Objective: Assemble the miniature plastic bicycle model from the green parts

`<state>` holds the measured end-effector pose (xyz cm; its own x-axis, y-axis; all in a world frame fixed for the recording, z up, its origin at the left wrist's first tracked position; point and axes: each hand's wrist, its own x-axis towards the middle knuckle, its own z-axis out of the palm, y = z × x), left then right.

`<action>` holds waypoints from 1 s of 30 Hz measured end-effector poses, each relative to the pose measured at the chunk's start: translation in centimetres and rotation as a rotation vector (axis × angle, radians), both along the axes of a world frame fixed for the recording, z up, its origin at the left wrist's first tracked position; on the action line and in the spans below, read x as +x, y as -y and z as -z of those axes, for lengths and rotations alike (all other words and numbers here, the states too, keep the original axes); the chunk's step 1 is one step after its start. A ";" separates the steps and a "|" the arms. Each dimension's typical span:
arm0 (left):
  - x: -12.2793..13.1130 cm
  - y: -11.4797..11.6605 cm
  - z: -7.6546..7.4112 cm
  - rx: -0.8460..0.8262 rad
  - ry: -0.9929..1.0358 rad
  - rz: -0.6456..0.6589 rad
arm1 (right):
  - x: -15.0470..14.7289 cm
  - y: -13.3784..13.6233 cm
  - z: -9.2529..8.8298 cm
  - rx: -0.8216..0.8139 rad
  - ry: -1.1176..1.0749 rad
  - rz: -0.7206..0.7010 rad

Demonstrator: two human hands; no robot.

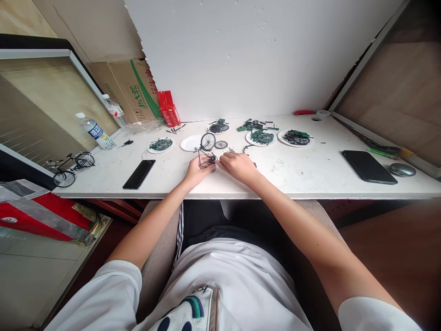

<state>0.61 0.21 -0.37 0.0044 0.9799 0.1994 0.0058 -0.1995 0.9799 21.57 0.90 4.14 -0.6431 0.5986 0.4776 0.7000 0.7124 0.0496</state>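
Between my hands, just above the white table, is a partly built black model bicycle [208, 142] with one spoked wheel attached and pointing away from me. My left hand [197, 171] is closed around its near end. My right hand [238, 166] has its fingers pinched together at the right side of the model, by a small dark round part; whatever sits between those fingertips is too small to make out. A loose spoked wheel [221, 145] lies on the table just beyond. Behind the model is a white paper plate [188, 143].
Paper plates with green and black parts [160, 145] stand along the back. A finished model bicycle [70, 168] is at the left, near a phone [139, 174] and a water bottle [95, 132]. A larger black phone [369, 167] and a grey mouse [402, 169] lie at right.
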 end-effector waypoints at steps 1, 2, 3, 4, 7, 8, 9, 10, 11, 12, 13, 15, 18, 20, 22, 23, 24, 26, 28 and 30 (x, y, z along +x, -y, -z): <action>0.0 0.0 0.0 0.002 -0.002 0.000 | -0.1 0.0 0.1 -0.008 0.005 0.005; 0.0 0.1 -0.1 0.006 -0.005 0.001 | -0.1 0.0 0.1 -0.018 0.011 0.013; 0.1 0.1 -0.1 0.011 -0.009 0.001 | -0.1 0.0 0.1 -0.027 0.018 0.021; 0.1 0.1 -0.1 0.015 -0.013 -0.001 | -0.2 0.0 0.2 -0.033 0.024 0.028; 0.0 -0.1 0.1 0.031 -0.010 -0.018 | -0.2 0.1 0.2 -0.034 0.029 0.036; 0.0 -0.1 0.2 0.035 -0.005 -0.025 | -0.2 0.1 0.3 -0.031 0.031 0.033; 0.0 -0.2 0.2 0.039 0.001 -0.033 | -0.1 0.1 0.3 -0.026 0.035 0.028; 0.0 -0.3 0.3 0.043 0.005 -0.041 | -0.1 0.1 0.3 -0.022 0.043 0.023; 0.0 -0.4 0.4 0.048 0.008 -0.050 | -0.1 0.1 0.2 -0.020 0.054 0.018; -0.1 -0.5 0.5 0.055 0.009 -0.059 | -0.1 0.1 0.2 -0.022 0.067 0.010; -0.1 -0.5 0.5 0.065 0.007 -0.069 | -0.2 0.1 0.2 -0.028 0.079 0.001; -0.1 -0.5 0.6 0.096 -0.006 -0.087 | -0.3 0.2 0.2 -0.061 0.088 -0.002; -0.1 -0.3 0.7 0.164 -0.061 -0.109 | -0.8 0.4 0.2 -0.179 0.005 0.065; -0.1 0.0 0.6 0.207 -0.116 -0.132 | -1.3 0.6 0.4 -0.323 -0.158 0.098; -0.1 0.4 0.4 0.241 -0.157 -0.170 | -1.8 0.8 0.7 -0.515 -0.370 0.059; -0.1 0.5 0.2 0.257 -0.174 -0.186 | -2.1 0.9 0.8 -0.612 -0.465 0.025; -0.1 0.7 0.1 0.270 -0.185 -0.199 | -2.3 0.9 0.9 -0.691 -0.536 -0.007; 0.0 0.8 0.0 0.281 -0.186 -0.213 | -2.4 1.0 1.0 -0.742 -0.582 -0.042; 0.0 0.8 -0.1 0.272 -0.166 -0.212 | -2.3 1.0 0.9 -0.633 -0.501 -0.018; 0.1 0.7 0.0 0.257 -0.145 -0.203 | -1.9 1.1 0.8 -0.440 -0.325 0.042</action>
<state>0.67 -0.48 -0.36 -0.1394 0.8815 0.4510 0.2060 -0.4197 0.8840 19.67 -0.17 3.39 -0.4751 0.8087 0.3469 0.6580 0.5883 -0.4701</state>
